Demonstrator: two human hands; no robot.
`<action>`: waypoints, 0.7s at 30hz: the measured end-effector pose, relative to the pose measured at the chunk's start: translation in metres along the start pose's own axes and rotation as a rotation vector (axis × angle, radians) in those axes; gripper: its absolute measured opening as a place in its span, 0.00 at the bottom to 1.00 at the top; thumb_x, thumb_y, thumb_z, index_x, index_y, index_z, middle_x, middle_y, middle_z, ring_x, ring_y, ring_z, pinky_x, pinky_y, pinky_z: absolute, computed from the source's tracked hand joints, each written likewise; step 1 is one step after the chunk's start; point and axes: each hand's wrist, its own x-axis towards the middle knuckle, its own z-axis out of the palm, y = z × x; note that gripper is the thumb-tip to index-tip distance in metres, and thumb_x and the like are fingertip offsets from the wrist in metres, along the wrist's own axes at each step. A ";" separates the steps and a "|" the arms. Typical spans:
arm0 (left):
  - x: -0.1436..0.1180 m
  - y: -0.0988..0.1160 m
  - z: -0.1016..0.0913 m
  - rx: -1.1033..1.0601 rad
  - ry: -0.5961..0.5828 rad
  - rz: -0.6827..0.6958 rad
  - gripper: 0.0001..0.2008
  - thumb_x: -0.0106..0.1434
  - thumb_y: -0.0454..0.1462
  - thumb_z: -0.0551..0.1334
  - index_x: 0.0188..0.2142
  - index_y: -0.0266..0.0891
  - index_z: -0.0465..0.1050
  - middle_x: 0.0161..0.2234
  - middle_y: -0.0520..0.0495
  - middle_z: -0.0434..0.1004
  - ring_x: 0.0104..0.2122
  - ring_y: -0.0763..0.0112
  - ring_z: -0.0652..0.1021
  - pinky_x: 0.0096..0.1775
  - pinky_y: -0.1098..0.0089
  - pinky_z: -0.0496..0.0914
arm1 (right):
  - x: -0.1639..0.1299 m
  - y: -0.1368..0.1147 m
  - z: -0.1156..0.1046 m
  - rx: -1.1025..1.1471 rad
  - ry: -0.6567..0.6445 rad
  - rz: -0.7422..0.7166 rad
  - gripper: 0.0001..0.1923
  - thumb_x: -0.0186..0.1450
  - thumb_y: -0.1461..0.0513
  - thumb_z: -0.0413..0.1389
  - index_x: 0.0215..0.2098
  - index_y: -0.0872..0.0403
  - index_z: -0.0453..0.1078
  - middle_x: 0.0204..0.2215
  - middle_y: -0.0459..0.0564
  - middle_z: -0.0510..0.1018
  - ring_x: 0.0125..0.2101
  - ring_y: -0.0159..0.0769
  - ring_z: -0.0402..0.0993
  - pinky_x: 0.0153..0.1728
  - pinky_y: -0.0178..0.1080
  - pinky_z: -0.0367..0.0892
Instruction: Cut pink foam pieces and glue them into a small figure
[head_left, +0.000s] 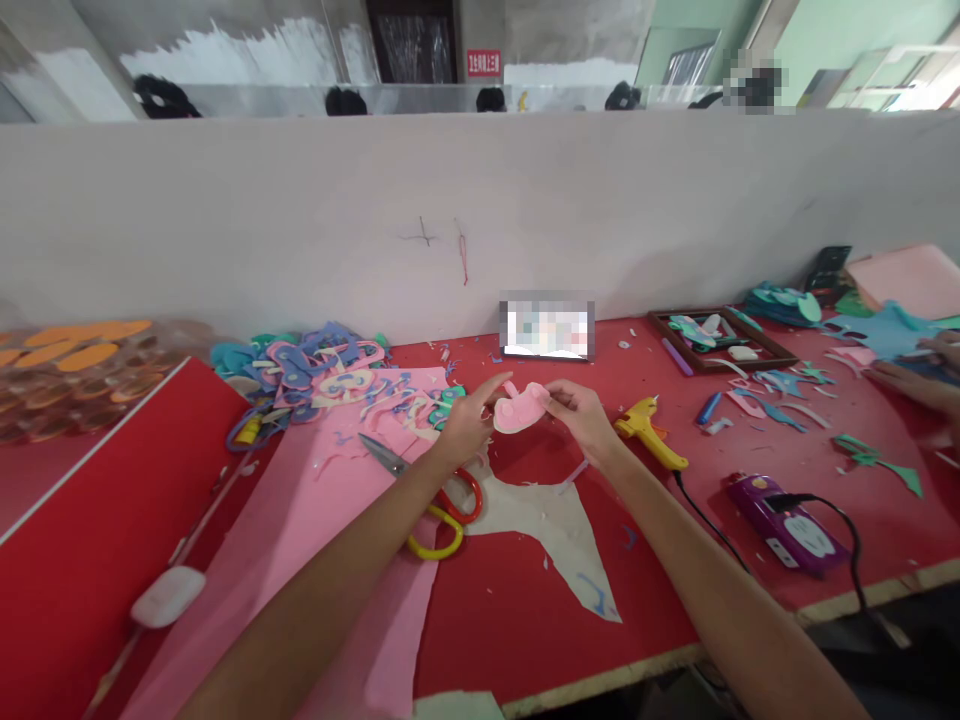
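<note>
- We pinch the small pink foam cut-out (520, 407) between left hand (466, 428) and right hand (582, 417), above the red table (517, 600).
- We judge that fingertip grip at both edges keeps it flat; the scissors (427, 490) lie just beneath.

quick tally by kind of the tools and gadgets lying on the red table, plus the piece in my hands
Scissors: 1
Yellow glue gun: 1
Purple gadget with a black cable: 1
White oval gadget: 1
Pink foam cutout, held between left hand and right hand: 1
Total: 5
</note>
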 end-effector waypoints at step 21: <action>0.002 -0.002 -0.004 0.002 0.217 -0.044 0.11 0.69 0.39 0.55 0.38 0.37 0.74 0.26 0.51 0.76 0.25 0.78 0.76 0.33 0.78 0.69 | 0.003 -0.003 -0.006 0.212 0.051 0.037 0.25 0.54 0.47 0.70 0.38 0.56 0.75 0.32 0.49 0.74 0.29 0.28 0.66 0.32 0.32 0.66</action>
